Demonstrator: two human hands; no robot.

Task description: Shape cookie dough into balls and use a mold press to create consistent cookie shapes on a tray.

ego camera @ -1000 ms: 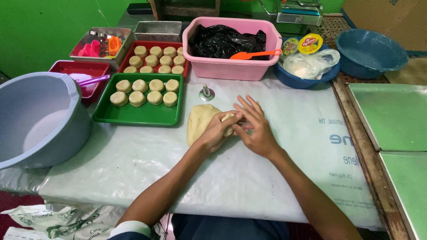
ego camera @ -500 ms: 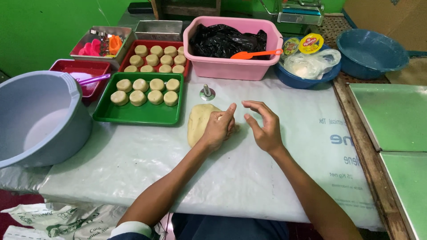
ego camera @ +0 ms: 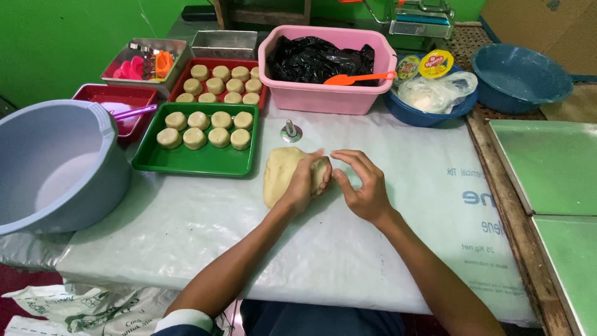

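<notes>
Right hand [ego camera: 365, 190] has come back in beside the dough since half a second ago; left hand [ego camera: 309, 180] stays on the lump.
Largest first: tabletop [ego camera: 186, 230] under a pale plastic sheet; grey basin [ego camera: 56, 162] at left edge; pink tub [ego camera: 326, 59] and blue bowl [ego camera: 519, 74] along far edge; green tray [ego camera: 193, 158] with eight dough rounds, left of centre; red tray [ego camera: 189, 81] of rounds behind it. Dough lump [ego camera: 278, 174] lies mid-tabletop, just right of green tray. Left fingers clenched over the lump's right end, gripping it. Right fingers curled, loose, holding nothing, tips just beside the left hand. Small metal cutter [ego camera: 290, 131] stands just behind the dough.
</notes>
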